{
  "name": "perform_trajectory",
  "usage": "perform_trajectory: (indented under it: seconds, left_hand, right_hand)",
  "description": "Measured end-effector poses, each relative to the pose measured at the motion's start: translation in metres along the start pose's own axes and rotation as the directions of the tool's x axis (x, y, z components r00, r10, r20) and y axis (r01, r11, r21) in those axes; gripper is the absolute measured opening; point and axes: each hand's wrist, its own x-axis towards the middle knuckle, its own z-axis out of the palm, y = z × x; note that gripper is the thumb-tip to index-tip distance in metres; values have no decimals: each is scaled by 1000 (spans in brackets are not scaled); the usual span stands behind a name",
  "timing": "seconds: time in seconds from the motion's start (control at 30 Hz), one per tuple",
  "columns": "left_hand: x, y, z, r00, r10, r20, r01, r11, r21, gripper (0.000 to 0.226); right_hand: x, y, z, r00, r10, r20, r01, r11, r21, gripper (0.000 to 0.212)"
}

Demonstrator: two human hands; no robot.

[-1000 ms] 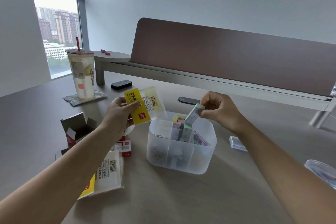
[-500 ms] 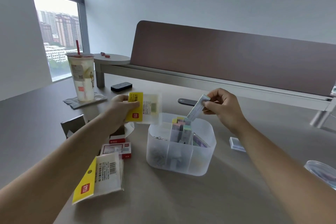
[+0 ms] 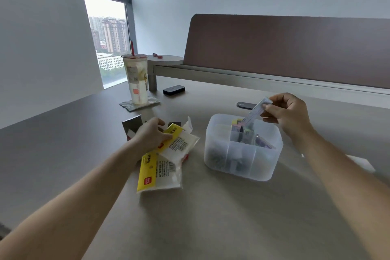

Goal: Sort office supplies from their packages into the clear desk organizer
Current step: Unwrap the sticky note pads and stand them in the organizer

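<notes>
The clear desk organizer [image 3: 242, 162] stands on the table, right of centre, with several coloured pads upright in its back compartment and dark small items in front. My right hand [image 3: 287, 114] hovers over its back edge, pinching a thin pale pad [image 3: 256, 110] whose lower end dips into the organizer. My left hand [image 3: 150, 135] rests on the table to the left, holding a yellow-and-clear plastic package [image 3: 179, 143] down. A second yellow-and-clear package [image 3: 158, 172] lies just below it.
A small open cardboard box [image 3: 132, 126] sits behind my left hand. A tall drink cup [image 3: 136, 80] stands on a coaster at the back left, a black remote [image 3: 174, 90] beside it. A dark oval object [image 3: 245, 105] lies behind the organizer. A brown partition [image 3: 295, 48] bounds the far side.
My left hand has lowered the yellow-and-clear package from mid-air to the table, onto the other package. My right hand still holds the thin pad over the organizer.
</notes>
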Motion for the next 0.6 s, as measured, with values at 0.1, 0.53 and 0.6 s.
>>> perform_trajectory:
  seconds: [0.1, 0.53, 0.6]
  left_hand:
    - [-5, 7, 3, 999, 53, -6, -53, 997, 54, 54]
    - [4, 87, 72, 821, 525, 226, -569, 785, 244, 49]
    - [8, 92, 80, 804, 506, 313, -591, 740, 321, 45]
  right_hand:
    - [-1, 0, -6, 1000, -3, -26, 3, 1000, -21, 19]
    - [5, -1, -31, 998, -45, -38, 43, 997, -62, 20]
    - [6, 1, -29, 999, -44, -25, 43, 997, -64, 20]
